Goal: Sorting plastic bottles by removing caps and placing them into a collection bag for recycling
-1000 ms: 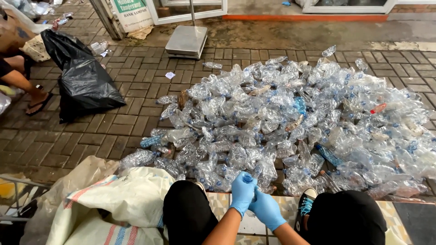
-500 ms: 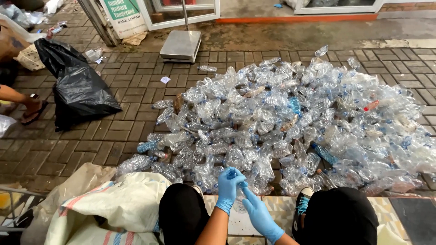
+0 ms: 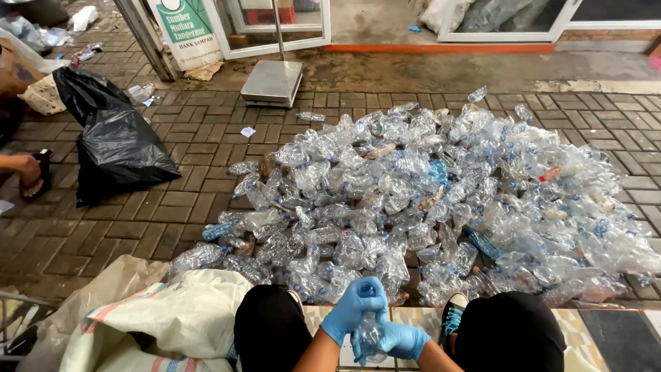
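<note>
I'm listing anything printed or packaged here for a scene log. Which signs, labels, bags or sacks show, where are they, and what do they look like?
Sign board: top left, leaning by the doorway, white with green panel.
Black bag: left on the paving, crumpled, glossy.
White sack: bottom left, woven, red and blue stripes.
Clear bottle: bottom centre, held by the left hand and right hand, no label visible.

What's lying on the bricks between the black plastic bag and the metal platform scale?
In the head view, only bare brick paving with one small white paper scrap.
</note>
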